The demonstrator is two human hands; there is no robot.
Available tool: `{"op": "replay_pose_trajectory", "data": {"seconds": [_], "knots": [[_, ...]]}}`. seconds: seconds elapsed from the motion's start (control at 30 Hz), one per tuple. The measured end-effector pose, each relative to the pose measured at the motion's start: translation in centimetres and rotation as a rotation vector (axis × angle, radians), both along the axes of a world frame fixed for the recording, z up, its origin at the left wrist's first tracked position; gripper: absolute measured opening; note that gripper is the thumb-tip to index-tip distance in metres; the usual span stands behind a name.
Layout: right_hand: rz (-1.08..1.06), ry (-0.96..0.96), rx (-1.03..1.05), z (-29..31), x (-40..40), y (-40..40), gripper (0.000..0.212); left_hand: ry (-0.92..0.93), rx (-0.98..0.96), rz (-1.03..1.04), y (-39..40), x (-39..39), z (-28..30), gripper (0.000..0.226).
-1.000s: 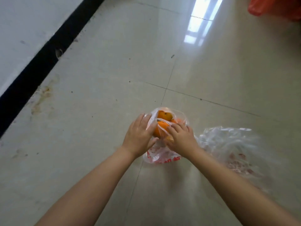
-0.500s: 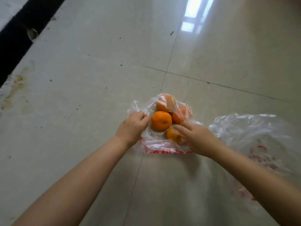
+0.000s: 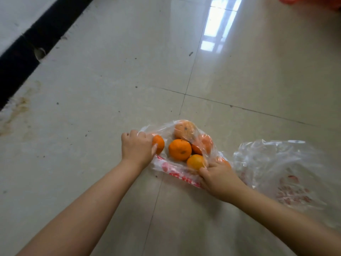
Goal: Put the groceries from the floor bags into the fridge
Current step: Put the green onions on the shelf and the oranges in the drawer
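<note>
- Oranges sit in a clear plastic bag with red print, lying on the tiled floor, its mouth pulled wide.
- Left hand has its fingers curled shut on the bag's left edge, the thumb against a small orange.
- Right hand pinches the bag's near right edge, fingers closed on the plastic just beside a yellowish orange.
- A second clear bag lies crumpled just beside it, to the right.
- A black baseboard runs along the upper left.
</note>
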State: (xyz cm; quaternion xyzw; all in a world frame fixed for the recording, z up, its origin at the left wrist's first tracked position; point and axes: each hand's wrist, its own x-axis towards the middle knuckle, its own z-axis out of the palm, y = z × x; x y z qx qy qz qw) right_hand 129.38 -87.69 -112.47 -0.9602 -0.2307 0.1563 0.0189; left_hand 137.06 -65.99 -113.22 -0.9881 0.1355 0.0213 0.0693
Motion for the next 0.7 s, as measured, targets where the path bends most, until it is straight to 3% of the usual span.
{"op": "replay_pose_trajectory", "data": {"seconds": [0.03, 0.13, 0.23, 0.33, 0.5, 0.6, 0.67, 0.7], "knots": [[-0.066, -0.037, -0.001, 0.3, 0.4, 0.3, 0.018, 0.049, 0.016, 0.054, 0.0, 0.0, 0.4, 0.038], [-0.167, -0.097, -0.071, 0.9, 1.4, 1.1, 0.033, 0.074, -0.069, 0.149, 0.3, 0.2, 0.4, 0.043], [-0.104, -0.144, -0.122, 1.1, 2.2, 1.3, 0.043, 0.006, 0.026, -0.038, 0.9, 0.3, 0.3, 0.056], [-0.051, -0.063, -0.198, 1.2, 2.9, 1.6, 0.051, 0.021, 0.111, -0.12, 1.3, 0.8, 0.2, 0.06], [-0.071, 0.166, -0.22, 0.6, 3.1, 1.6, 0.057, 0.211, 0.127, 0.046, 1.4, 0.6, 0.5, 0.042], [-0.125, 0.171, -0.184, 0.1, 2.5, 2.2, 0.056, -0.045, 0.066, -0.298, 1.7, 1.2, -0.9, 0.078], [-0.169, 0.175, -0.142, -0.1, 2.1, 2.2, 0.06, -0.055, 0.082, -0.581, 0.9, 1.4, -1.3, 0.075], [-0.182, 0.151, -0.126, -0.1, 2.0, 2.2, 0.063, 0.047, 0.122, -0.667, 0.3, 1.5, -1.0, 0.074]]}}
